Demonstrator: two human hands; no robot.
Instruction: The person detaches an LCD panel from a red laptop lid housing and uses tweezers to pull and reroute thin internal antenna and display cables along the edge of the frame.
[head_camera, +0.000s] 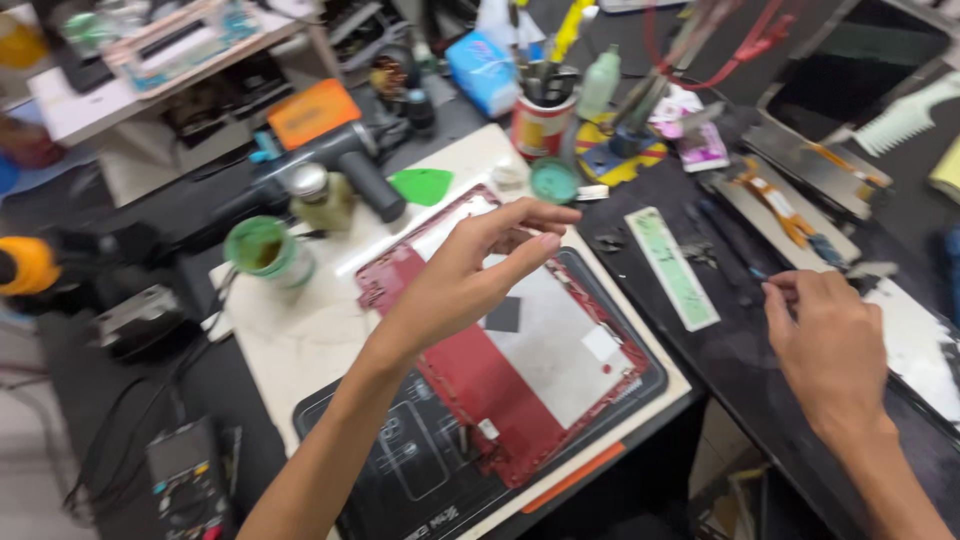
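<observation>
two bare forearms reach out: left hand (470, 270) with fingers spread loosely above the red tablet back cover (520, 350), right hand (825, 340) with fingers pinched on something too small to tell at the dark tabletop (740, 360), where a slip could lose it among the clutter.

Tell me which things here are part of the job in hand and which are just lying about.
In hand:
left hand, raised over the red tablet back cover
right hand, fingertips at the black benchtop
black work mat

Lying about:
heat gun
green-lidded jar
tool cup
multimeter
green strip
</observation>
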